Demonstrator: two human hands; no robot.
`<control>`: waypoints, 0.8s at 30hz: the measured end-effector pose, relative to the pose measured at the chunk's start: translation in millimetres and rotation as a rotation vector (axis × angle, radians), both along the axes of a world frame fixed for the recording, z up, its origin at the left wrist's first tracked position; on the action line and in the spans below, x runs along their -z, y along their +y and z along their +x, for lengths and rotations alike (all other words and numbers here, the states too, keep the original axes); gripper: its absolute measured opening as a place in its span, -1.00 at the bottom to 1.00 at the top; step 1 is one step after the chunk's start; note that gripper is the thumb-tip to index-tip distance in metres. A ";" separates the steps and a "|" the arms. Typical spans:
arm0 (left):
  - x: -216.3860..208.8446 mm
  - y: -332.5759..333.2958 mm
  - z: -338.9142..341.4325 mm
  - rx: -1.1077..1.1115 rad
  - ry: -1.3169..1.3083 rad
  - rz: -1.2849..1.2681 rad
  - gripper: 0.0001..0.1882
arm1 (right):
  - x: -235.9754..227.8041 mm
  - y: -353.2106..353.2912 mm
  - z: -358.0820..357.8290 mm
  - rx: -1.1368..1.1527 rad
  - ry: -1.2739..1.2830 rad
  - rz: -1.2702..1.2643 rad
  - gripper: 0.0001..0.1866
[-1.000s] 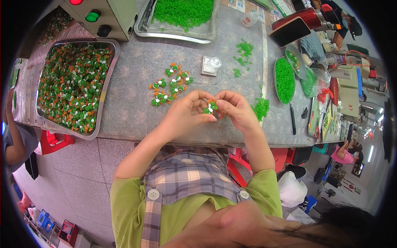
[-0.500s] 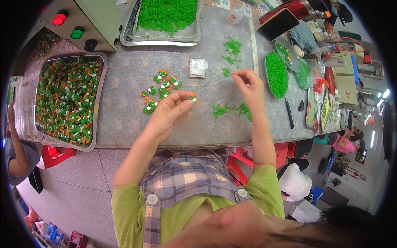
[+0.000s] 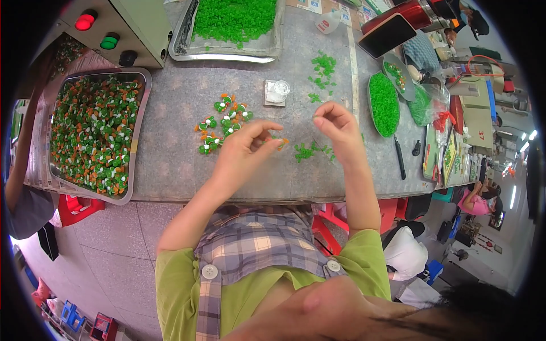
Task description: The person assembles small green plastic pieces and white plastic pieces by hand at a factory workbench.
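Note:
My left hand (image 3: 245, 152) is above the table, thumb and fingers pinching a small orange-and-green plastic piece (image 3: 282, 143). Across from it, my right hand (image 3: 338, 128) has its thumb and forefinger pressed together; what they hold, if anything, is too small to make out. Left of my left hand lies a loose cluster of green, white and orange pieces (image 3: 232, 121). Small green bits are scattered in a far patch (image 3: 324, 69) and a near patch (image 3: 305, 151), the near one partly behind my right hand. Farther back, a small clear round cup (image 3: 281, 87) sits on a pale square block (image 3: 274, 101).
A metal tray (image 3: 142, 122) heaped with assembled pieces stands at the left, below a machine box (image 3: 142, 28) with buttons. Another tray (image 3: 227, 57) of green bits is at the back. Right are an oval dish of green bits (image 3: 384, 102), a black pen-like tool (image 3: 400, 158) and a phone (image 3: 388, 35).
My left hand has moved right, toward my right hand, with the small piece in its fingertips. My right hand has shifted slightly left and down, its fingers still pinched.

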State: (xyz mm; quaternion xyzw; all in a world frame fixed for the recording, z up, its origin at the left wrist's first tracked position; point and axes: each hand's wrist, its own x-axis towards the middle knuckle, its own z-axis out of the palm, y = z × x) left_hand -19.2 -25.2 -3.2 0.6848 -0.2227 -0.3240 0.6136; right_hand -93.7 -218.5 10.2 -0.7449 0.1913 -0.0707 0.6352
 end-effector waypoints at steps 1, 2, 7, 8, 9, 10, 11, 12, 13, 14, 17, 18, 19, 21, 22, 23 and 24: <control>-0.4 -3.0 -3.0 -0.001 -0.001 0.001 -0.78 | -1.9 7.9 -1.7 -0.050 -0.059 0.329 -0.94; 0.6 -5.8 -6.2 -0.040 -0.216 -0.024 -0.80 | 1.1 13.7 -4.5 -0.100 -0.031 0.444 -0.89; -0.2 -8.2 -7.2 -0.109 -0.562 -0.068 -0.86 | 12.6 38.7 -5.4 -0.132 -0.005 0.746 -0.88; -0.4 -6.6 -6.7 -0.112 -0.565 -0.065 -0.86 | 14.6 38.9 -6.4 -0.130 0.015 0.763 -0.88; 0.7 -5.8 -5.9 -0.094 -0.580 -0.064 -0.88 | 15.6 38.4 -6.7 -0.126 0.036 0.779 -0.89; 1.5 -4.8 -5.1 -0.076 -0.595 -0.063 -0.90 | 14.0 37.7 -6.4 -0.127 0.036 0.779 -0.89; 1.2 -3.2 -3.8 -0.077 -0.595 -0.063 -0.90 | 10.8 36.4 -5.9 -0.142 0.057 0.655 -0.89; -0.1 -1.4 -3.3 -0.043 -0.627 -0.034 -0.91 | 8.1 34.8 -6.5 -0.157 0.079 0.531 -0.89; -0.9 -0.2 -3.1 -0.009 -0.659 -0.006 -0.91 | 6.9 32.7 -7.0 -0.159 0.081 0.531 -0.89; -1.0 0.1 -3.2 -0.011 -0.657 -0.005 -0.91 | 6.0 30.1 -7.0 -0.201 0.094 0.463 -0.90; -0.4 -0.4 -2.8 0.011 -0.614 0.049 -0.89 | 3.5 26.1 -2.2 -0.240 0.105 0.387 -0.90; -0.3 -0.9 -3.4 -0.023 -0.494 0.010 -0.86 | 2.7 25.0 -1.0 -0.229 0.102 0.379 -0.90; -0.1 -1.0 -3.7 -0.057 -0.374 -0.028 -0.84 | 4.3 21.0 2.9 -0.231 0.103 0.378 -0.90; 2.5 2.7 1.3 -0.041 -0.030 -0.135 -0.81 | 11.5 8.3 17.4 -0.024 0.030 0.465 -0.92; 3.8 4.5 4.1 -0.021 0.313 -0.240 -0.79 | 14.2 4.8 24.7 0.031 0.030 0.498 -0.93; 3.8 5.5 6.1 -0.020 0.314 -0.239 -0.79 | 15.6 3.8 28.8 0.032 0.030 0.498 -0.93; 3.7 7.1 8.3 -0.024 0.369 -0.269 -0.78 | 17.4 4.1 33.0 0.063 0.022 0.549 -0.92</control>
